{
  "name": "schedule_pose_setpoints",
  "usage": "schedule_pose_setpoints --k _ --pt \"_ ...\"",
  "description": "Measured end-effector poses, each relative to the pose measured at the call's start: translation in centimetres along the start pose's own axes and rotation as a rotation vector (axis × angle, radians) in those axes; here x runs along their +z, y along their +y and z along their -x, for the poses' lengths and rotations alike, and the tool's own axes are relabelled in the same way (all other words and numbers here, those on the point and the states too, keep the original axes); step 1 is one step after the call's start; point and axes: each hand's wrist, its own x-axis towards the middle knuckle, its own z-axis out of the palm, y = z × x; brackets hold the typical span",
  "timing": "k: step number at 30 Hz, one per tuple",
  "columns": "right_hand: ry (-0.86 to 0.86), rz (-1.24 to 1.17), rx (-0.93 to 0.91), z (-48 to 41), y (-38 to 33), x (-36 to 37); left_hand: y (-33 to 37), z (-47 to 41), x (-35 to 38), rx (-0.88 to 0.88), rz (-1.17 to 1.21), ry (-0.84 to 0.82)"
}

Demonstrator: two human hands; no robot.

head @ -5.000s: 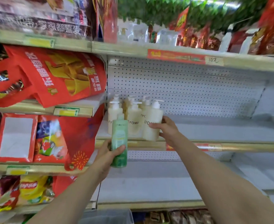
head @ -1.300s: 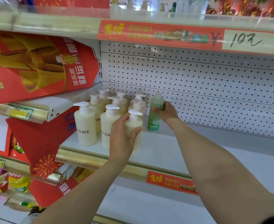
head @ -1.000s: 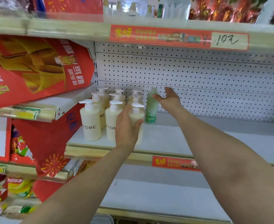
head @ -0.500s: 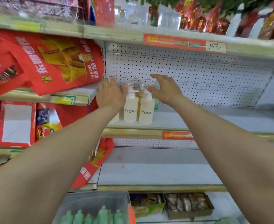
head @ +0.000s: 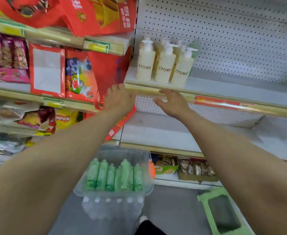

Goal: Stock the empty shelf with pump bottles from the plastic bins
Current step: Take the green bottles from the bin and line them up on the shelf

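Note:
Several cream pump bottles (head: 164, 65) marked ZYOME stand at the left end of the grey shelf (head: 232, 89). A green bottle (head: 193, 48) peeks out behind them at the right. Below, a clear plastic bin (head: 136, 155) holds several green bottles (head: 114, 177). My left hand (head: 119, 99) and my right hand (head: 172, 103) hang in the air just under the shelf's front edge, both empty with relaxed fingers. Neither hand touches a bottle.
Red gift bags (head: 88, 12) and snack packs (head: 78, 77) fill the shelves to the left. A second clear bin (head: 112, 207) with white pump tops sits under the first. A green stool (head: 224, 212) stands on the floor at the right. Snack boxes (head: 195, 168) line the bottom shelf.
Both hands have left the bottles and dropped below the shelf edge. The view has tilted down, bringing the bins and floor into sight.

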Motion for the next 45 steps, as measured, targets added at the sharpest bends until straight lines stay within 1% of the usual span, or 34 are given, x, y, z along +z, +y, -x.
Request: schedule_pose_setpoints --k 7,11,15,18,23,26,28,33,37,41,43,45 --pt "-0.391 -0.092 0.134 4.2 3.0 15.1 -11.4 5.6 9.2 -0.206 0.031 -0.241" --pt "-0.618 -0.130 0.219 6.7 4.6 22.1 -16.5 9.5 14.7 -0.411 0.040 -0.406" --pt "-0.770 -0.165 0.328 8.0 6.8 28.8 -19.9 13.0 19.4 -0.579 0.025 -0.505" --pt "-0.849 -0.207 0.398 7.4 8.3 33.0 -22.1 14.5 23.0 -0.696 0.032 -0.531" --pt "-0.873 -0.281 0.502 5.9 10.0 39.6 -25.9 15.0 27.3 -0.858 -0.002 -0.437" --pt "-0.871 -0.334 0.586 5.3 10.0 42.7 -27.9 14.8 29.3 -0.928 -0.025 -0.420" --pt "-0.867 -0.338 0.610 5.1 9.9 44.6 -28.8 14.3 30.5 -0.978 -0.039 -0.410" --pt "-0.876 -0.265 0.613 4.6 10.1 47.0 -29.0 13.1 32.1 -1.030 -0.216 -0.390" --pt "-0.853 -0.284 0.653 4.3 10.9 48.1 -28.4 12.4 32.7 -1.084 -0.305 -0.391" --pt "-0.794 -0.434 0.755 4.5 11.9 48.3 -28.3 12.3 33.2 -1.120 -0.277 -0.368" --pt "-0.820 -0.600 0.845 4.7 12.7 47.9 -28.9 12.4 33.4 -1.128 -0.201 -0.356" --pt "-0.886 -0.803 0.932 5.2 13.5 47.3 -29.7 12.6 33.4 -1.117 -0.154 -0.349"
